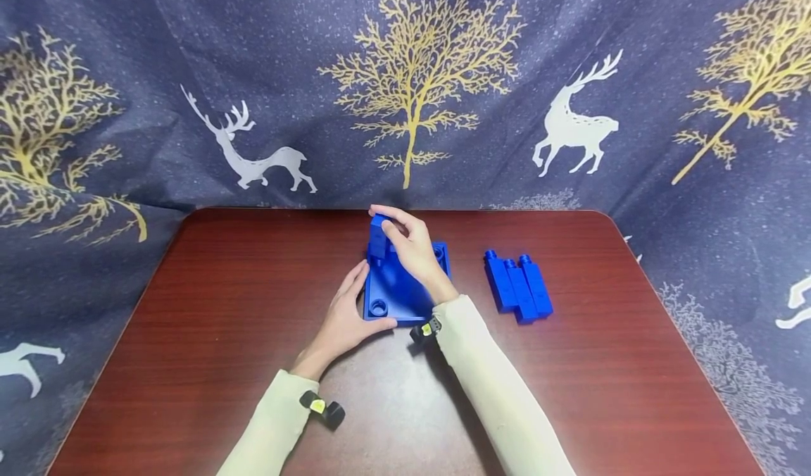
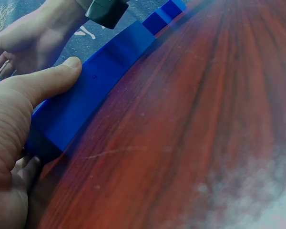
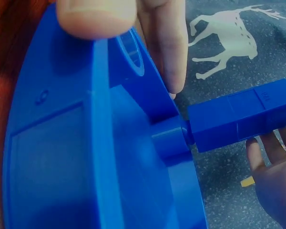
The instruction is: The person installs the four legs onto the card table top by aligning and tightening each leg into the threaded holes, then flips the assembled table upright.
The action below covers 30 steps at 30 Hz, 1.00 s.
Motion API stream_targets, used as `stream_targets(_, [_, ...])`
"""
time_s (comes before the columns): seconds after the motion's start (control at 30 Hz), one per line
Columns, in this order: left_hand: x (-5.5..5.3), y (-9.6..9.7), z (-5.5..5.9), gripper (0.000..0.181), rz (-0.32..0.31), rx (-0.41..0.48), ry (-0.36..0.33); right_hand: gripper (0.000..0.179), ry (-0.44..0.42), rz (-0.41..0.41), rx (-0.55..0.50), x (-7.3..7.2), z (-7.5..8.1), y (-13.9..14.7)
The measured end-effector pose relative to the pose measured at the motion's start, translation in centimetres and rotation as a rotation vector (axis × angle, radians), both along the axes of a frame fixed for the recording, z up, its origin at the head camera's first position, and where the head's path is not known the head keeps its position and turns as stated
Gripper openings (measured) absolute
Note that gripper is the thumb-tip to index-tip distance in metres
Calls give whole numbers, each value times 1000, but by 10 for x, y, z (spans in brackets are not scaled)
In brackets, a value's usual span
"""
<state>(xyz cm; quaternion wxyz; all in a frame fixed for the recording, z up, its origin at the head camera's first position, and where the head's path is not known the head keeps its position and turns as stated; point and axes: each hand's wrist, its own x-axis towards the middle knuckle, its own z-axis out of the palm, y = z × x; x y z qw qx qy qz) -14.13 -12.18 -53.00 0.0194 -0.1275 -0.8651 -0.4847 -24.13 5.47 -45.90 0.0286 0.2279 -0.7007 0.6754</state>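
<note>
The right hand [image 1: 412, 247] pinches a blue post [image 1: 378, 235] between thumb and fingers; the left hand [image 1: 347, 317] grips a blue square tray [image 1: 405, 296], its thumb along the near edge and its fingers at the left side. The post lies just left of the right thumb, long axis roughly upright, its narrow neck at the mouth of the tray's far-left socket; how deep it sits I cannot tell. The near-left socket [image 1: 378, 308] and the far-right socket [image 1: 438, 252] stand without posts; the right forearm hides the near-right corner. Farther right on the brown table [image 1: 253, 307], nearer the right arm, three loose posts [image 1: 521, 291] lie side by side, necks pointing far. Beyond the far edge hangs a deer-print cloth [image 1: 279, 39].
</note>
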Motion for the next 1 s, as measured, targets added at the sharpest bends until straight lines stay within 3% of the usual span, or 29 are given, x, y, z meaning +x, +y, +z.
stream_targets(0.27, [0, 1, 0, 125, -7, 12, 9, 35, 31, -55, 0, 0, -2, -2])
stream_targets(0.53, [1, 0, 1, 125, -10, 16, 4, 35, 90, -188, 123, 0, -5, -3])
stream_targets(0.77, [1, 0, 1, 123, -5, 9, 14, 31, 80, -319, 183, 2, 1, -9])
stream_targets(1.0, [1, 1, 2, 124, -5, 2, 14, 34, 52, -420, 170, 3, 3, -18])
